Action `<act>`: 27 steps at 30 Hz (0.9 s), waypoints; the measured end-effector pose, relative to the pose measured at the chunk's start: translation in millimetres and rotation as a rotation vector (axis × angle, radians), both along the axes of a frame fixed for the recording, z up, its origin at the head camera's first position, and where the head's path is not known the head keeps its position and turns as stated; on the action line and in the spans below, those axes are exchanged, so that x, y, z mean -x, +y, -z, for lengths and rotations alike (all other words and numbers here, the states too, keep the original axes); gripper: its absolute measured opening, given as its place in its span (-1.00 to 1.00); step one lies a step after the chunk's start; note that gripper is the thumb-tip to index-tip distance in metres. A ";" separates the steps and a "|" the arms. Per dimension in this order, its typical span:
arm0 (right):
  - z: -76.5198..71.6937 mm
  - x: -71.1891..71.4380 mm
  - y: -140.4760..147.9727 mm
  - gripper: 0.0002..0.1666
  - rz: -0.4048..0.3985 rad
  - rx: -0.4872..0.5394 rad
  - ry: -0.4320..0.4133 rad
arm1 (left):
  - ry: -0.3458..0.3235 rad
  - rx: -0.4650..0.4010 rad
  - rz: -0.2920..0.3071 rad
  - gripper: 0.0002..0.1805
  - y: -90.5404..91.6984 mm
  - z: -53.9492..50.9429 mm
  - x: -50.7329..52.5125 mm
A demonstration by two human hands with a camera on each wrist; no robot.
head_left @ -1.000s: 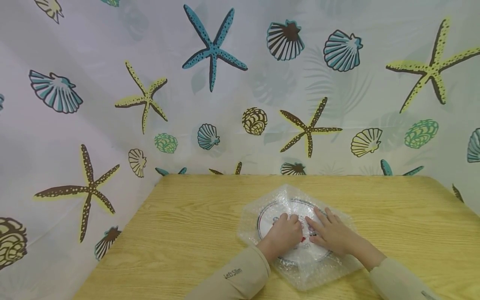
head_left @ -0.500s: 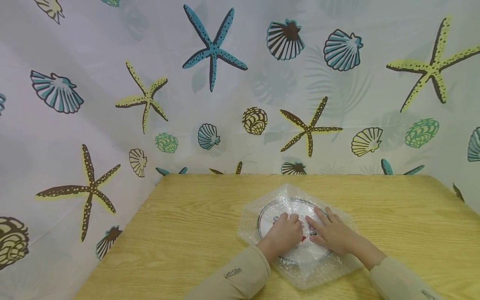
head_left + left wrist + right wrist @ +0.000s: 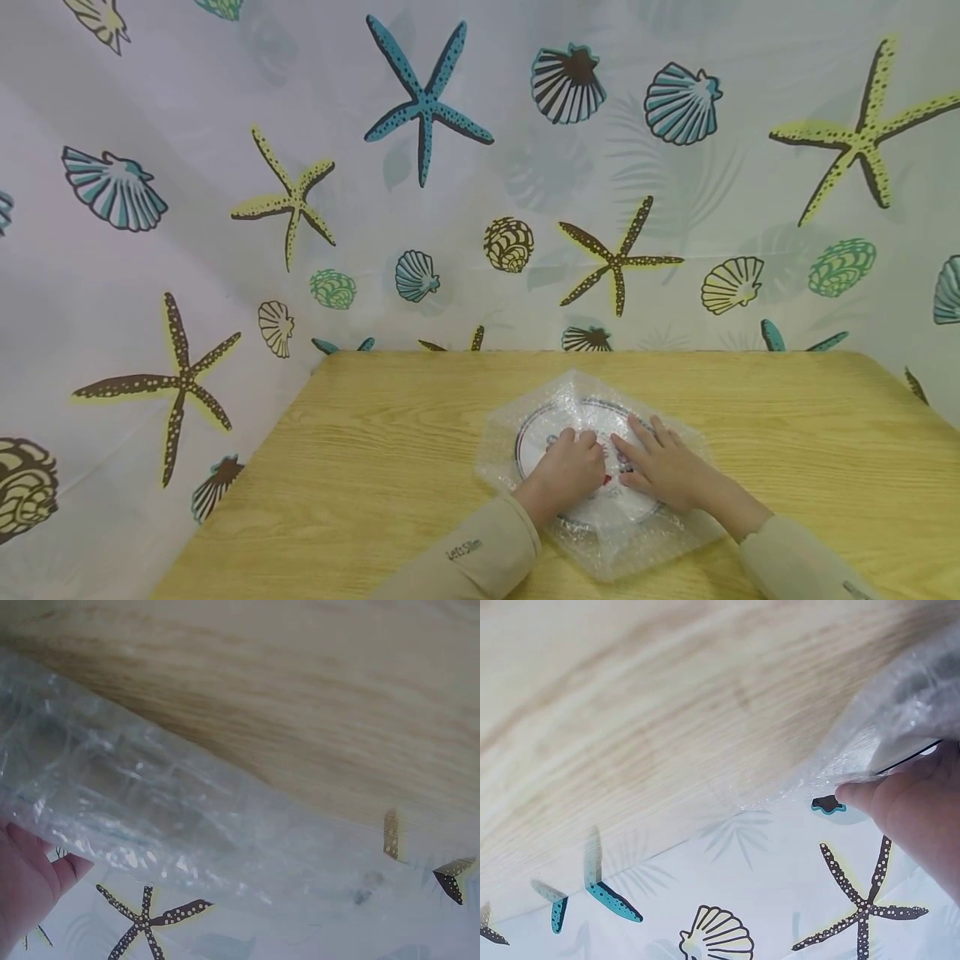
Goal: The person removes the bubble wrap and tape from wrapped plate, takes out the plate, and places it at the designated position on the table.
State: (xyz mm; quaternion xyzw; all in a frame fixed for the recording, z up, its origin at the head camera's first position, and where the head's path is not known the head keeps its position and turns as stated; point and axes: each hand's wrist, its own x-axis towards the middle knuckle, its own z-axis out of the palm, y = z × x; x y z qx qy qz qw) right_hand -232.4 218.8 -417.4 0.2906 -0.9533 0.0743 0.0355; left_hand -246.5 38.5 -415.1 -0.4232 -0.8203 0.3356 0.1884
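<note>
A round white plate (image 3: 538, 433) with a dark rim line and small red marks lies inside clear bubble wrap (image 3: 626, 546) on the table. Over the middle of it, my left hand (image 3: 567, 473) has its fingers curled into the wrap; the fingertips are hidden. My right hand (image 3: 670, 473) rests spread on the right part of the wrapped plate, its fingers fairly straight. In the left wrist view the bubble wrap (image 3: 142, 787) stretches beside part of my hand (image 3: 34, 877). The right wrist view shows a bit of plate edge (image 3: 904, 754) near my fingers.
The wood-grain table (image 3: 375, 467) extends around the wrapped plate on every side. A white curtain (image 3: 465, 183) printed with starfish and shells hangs behind the table and along its left side. Beige sleeves (image 3: 472, 546) cover both forearms.
</note>
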 end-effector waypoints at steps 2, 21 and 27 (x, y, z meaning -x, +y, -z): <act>0.5 0.0 0.0 -0.40 0.000 0.002 0.000 | 0.001 0.001 -0.001 -0.75 -0.2 0.2 -0.1; -2.6 -2.6 -1.0 -0.42 0.002 0.012 -0.012 | 0.031 -0.023 0.032 -0.74 -1.4 2.0 1.3; -1.7 -2.0 -0.9 -0.42 0.005 0.011 -0.010 | 0.040 -0.036 0.044 -0.74 -2.2 2.2 1.3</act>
